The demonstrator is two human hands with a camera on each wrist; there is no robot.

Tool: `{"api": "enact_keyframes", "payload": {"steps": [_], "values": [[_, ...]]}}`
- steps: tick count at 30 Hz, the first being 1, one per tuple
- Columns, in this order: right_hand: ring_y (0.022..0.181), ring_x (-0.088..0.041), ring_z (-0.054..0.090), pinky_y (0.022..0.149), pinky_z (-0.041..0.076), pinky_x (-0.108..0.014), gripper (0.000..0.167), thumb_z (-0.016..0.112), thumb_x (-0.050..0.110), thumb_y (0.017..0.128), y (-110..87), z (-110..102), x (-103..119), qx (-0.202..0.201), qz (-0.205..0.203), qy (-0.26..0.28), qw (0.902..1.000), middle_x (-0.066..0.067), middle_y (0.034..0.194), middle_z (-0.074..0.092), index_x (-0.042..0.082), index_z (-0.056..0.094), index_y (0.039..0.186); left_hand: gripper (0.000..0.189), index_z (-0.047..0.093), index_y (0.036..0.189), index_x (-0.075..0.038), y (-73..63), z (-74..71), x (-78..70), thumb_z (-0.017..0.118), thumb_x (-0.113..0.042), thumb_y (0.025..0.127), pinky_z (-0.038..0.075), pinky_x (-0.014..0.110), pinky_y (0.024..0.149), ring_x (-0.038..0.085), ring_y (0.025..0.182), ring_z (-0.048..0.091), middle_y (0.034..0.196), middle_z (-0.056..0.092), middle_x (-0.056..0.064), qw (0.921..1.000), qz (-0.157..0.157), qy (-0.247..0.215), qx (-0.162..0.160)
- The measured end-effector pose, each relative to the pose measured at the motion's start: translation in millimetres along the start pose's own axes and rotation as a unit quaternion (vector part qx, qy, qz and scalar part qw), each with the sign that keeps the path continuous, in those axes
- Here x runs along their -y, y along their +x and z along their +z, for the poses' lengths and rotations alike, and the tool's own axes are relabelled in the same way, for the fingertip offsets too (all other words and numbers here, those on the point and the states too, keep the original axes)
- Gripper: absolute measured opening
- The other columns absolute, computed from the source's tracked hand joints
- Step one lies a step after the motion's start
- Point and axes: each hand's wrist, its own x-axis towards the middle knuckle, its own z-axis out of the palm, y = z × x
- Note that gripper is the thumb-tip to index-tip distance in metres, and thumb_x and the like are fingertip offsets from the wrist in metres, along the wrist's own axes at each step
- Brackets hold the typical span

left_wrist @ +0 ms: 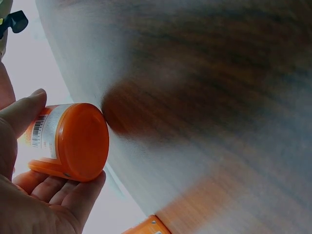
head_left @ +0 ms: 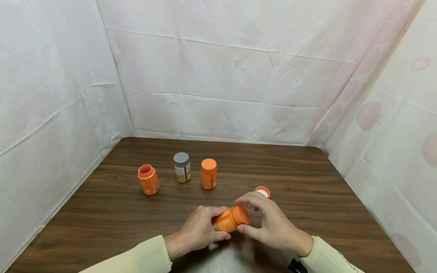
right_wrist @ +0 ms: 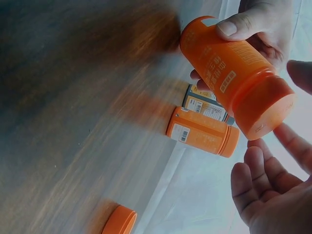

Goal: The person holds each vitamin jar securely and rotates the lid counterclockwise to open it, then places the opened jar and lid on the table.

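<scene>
My left hand (head_left: 199, 229) grips an orange pill bottle (head_left: 224, 221) round its body, holding it tilted with its orange cap (head_left: 241, 215) toward the right. In the left wrist view the bottle's base (left_wrist: 87, 141) faces the camera, and a barcode label shows on its side. My right hand (head_left: 273, 222) is spread around the cap. In the right wrist view one fingertip is at the cap's rim while the thumb (right_wrist: 300, 73) stands apart from it. Just beyond the right hand, a loose orange cap (head_left: 263, 192) lies with its white inside showing.
An uncapped orange bottle (head_left: 148, 181) stands at the left on the dark wooden table (head_left: 102, 212). Right of it stand a grey-lidded bottle (head_left: 182, 168) and a capped orange bottle (head_left: 208, 175). White sheeting (head_left: 218, 76) encloses the table's back and sides.
</scene>
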Motion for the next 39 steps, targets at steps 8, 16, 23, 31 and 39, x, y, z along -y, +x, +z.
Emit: {"api": "enact_keyframes", "payload": {"steps": [8, 16, 23, 31, 39], "values": [[0.084, -0.008, 0.056, 0.072, 0.05, -0.03, 0.043, 0.085, 0.037, 0.085, -3.1, 2.8, -1.3, -0.023, 0.056, -0.028, 0.9978, 0.013, 0.1, 0.065, 0.025, 0.065, 0.122, 0.049, 0.073, 0.118, -0.03, 0.2, -0.2, -0.3, 0.094, -0.024, 0.074, 0.05, 0.022, 0.07, -0.001, 0.076, 0.06, 0.093, 0.068, -0.02, 1.0, -0.003, -0.009, 0.001], [0.079, -0.011, 0.058, 0.07, 0.05, -0.029, 0.038, 0.082, 0.043, 0.087, -3.6, 3.0, -0.5, -0.013, 0.104, -0.035, 0.9939, 0.014, 0.094, 0.065, 0.022, 0.069, 0.115, 0.049, 0.073, 0.118, -0.03, 0.4, -0.1, -1.0, 0.094, -0.024, 0.075, 0.05, 0.022, 0.07, -0.001, 0.076, 0.06, 0.092, 0.068, -0.02, 1.0, -0.006, -0.008, 0.001], [0.078, -0.01, 0.059, 0.07, 0.05, -0.029, 0.031, 0.08, 0.046, 0.088, -3.4, 2.9, -0.5, -0.003, 0.12, -0.03, 0.9923, 0.015, 0.089, 0.065, 0.027, 0.068, 0.109, 0.049, 0.073, 0.119, -0.03, 1.0, -0.5, -1.7, 0.094, -0.024, 0.075, 0.05, 0.022, 0.07, -0.001, 0.076, 0.06, 0.093, 0.068, -0.02, 0.9999, -0.013, -0.005, 0.003], [0.077, -0.012, 0.058, 0.067, 0.049, -0.03, 0.033, 0.082, 0.041, 0.088, -3.6, 2.1, -2.1, 0.002, 0.094, -0.033, 0.995, 0.016, 0.091, 0.064, 0.027, 0.068, 0.113, 0.049, 0.073, 0.118, -0.031, 0.7, -0.8, -2.4, 0.094, -0.024, 0.075, 0.05, 0.022, 0.07, -0.001, 0.076, 0.059, 0.092, 0.068, -0.021, 0.9999, -0.013, -0.006, 0.003], [0.083, -0.003, 0.054, 0.071, 0.048, -0.025, 0.042, 0.088, 0.026, 0.083, -3.3, 0.5, -3.1, -0.003, 0.038, -0.031, 0.9988, 0.017, 0.1, 0.065, 0.021, 0.067, 0.119, 0.049, 0.073, 0.118, -0.031, 0.9, -0.9, -1.3, 0.094, -0.024, 0.075, 0.049, 0.023, 0.07, 0.0, 0.076, 0.059, 0.092, 0.067, -0.021, 0.9998, -0.012, -0.012, 0.007]]}}
